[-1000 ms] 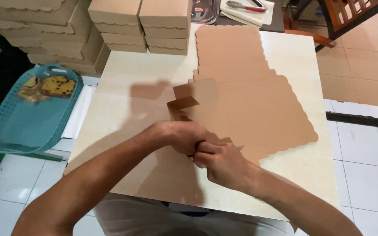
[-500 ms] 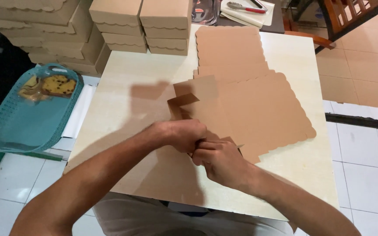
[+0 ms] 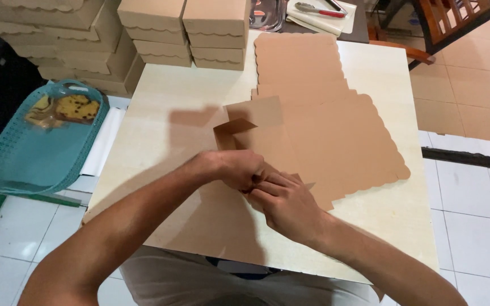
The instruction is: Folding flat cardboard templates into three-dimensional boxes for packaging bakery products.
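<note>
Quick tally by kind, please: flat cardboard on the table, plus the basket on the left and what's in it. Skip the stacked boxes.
Flat brown cardboard sheets: 2 visible
Teal basket: 1
Cake slices in the basket: 2
Total: 5

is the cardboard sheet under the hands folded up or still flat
Mostly flat: the cardboard sheet lies spread on the table, with only its left corner flaps raised near both hands.
</note>
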